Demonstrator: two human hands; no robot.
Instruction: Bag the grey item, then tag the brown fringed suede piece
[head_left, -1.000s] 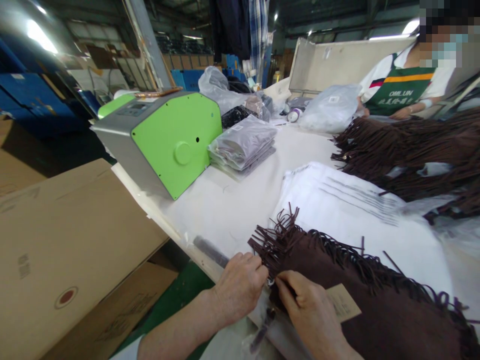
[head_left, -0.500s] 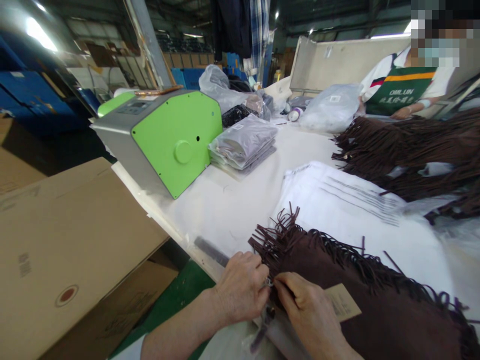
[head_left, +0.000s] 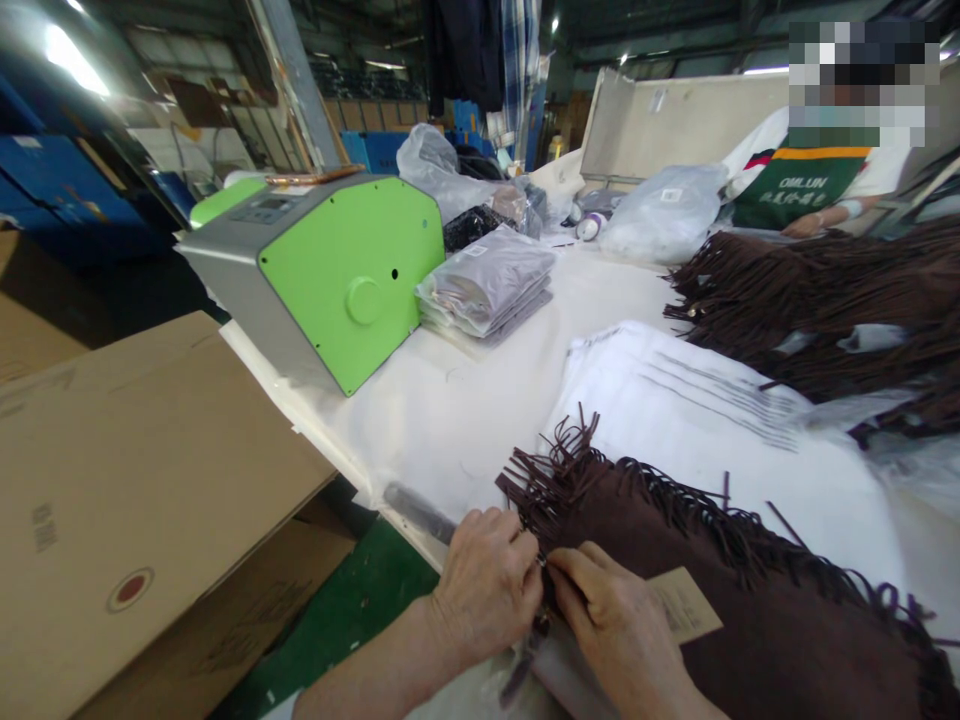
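Note:
A dark brown fringed piece (head_left: pixel 780 610), apparently of suede-like fabric, lies at the lower right. My left hand (head_left: pixel 491 570) is closed at its left edge, fingers curled in. Right beside it, my right hand (head_left: pixel 619 625) pinches with thumb and forefinger, the two sets of fingertips almost meeting. Something small and shiny shows between them, too small to name. A tan card tag (head_left: pixel 684 605) sticks out from behind my right hand over the brown fabric. Below the hands lies clear plastic (head_left: pixel 499 670), partly hidden by my wrists.
White cloth (head_left: pixel 675 400) with dark stripes lies beyond the brown piece. A green and grey machine (head_left: pixel 360 270) stands at left near bagged garments (head_left: pixel 487 280). Cardboard boxes (head_left: pixel 150 480) flank the table's left edge. A person in a green apron (head_left: pixel 802 190) stands behind more brown fringe (head_left: pixel 825 300).
My left hand has shifted very slightly, and its fingertips sit a bit closer to my right hand's. The view has tilted a little; the brown piece stays in place.

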